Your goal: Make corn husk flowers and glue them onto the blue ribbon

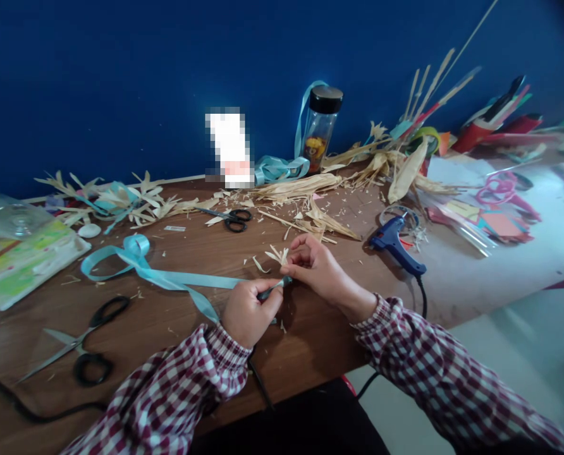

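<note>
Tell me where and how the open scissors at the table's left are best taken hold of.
Probably by the black handle loops, coming from the right, the side of the nearer left hand. The scissors lie with blades spread and pointing left, so that approach meets the loops first. Bringing the loops together should draw the exposed blades in.

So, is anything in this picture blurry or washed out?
In the head view, a blocky, pixelated white patch shows against the blue wall; the red holder at far right looks smeared; a pale sheen washes the table's right side; the left hand and right hand look fairly crisp.
</note>
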Motion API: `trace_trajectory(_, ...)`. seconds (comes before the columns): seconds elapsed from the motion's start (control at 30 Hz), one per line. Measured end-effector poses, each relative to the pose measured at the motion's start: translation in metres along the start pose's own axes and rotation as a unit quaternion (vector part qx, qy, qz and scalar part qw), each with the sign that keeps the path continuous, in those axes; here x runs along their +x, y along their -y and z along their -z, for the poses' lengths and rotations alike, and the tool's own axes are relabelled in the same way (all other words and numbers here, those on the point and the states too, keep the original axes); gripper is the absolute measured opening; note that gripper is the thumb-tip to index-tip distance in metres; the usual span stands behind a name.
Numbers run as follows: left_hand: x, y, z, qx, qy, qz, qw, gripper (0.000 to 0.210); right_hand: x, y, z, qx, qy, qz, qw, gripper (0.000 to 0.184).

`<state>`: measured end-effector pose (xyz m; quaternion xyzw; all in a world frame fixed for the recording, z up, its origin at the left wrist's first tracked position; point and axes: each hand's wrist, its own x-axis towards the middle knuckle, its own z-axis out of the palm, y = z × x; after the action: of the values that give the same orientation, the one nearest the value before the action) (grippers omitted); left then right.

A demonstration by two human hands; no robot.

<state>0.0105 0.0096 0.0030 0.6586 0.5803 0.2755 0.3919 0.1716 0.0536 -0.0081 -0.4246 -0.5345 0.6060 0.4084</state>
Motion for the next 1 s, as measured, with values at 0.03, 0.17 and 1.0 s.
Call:
trace_trajectory(0.03,-0.0002,0.0001,-0.0002,0.003,0.000,0.004,1.000,0.026,0.0001,0.0005,0.0000,0.005,0.002,-0.002,1.000,0.040)
trace_trajectory(0.17,-0.0007,0.0001,-0.0013,0.006,-0.005,0.005,1.000,0.026,-0.0002,0.0032,-0.0001,0.007,0.003,-0.012,1.000,0.041)
trace_trajectory(1.0,0.0011,0.0019,-0.0026,-0.014,0.004,0.019,1.000,0.025,-0.0055,0.0080,-0.0046,-0.062,-0.001,0.035,0.997,0.041)
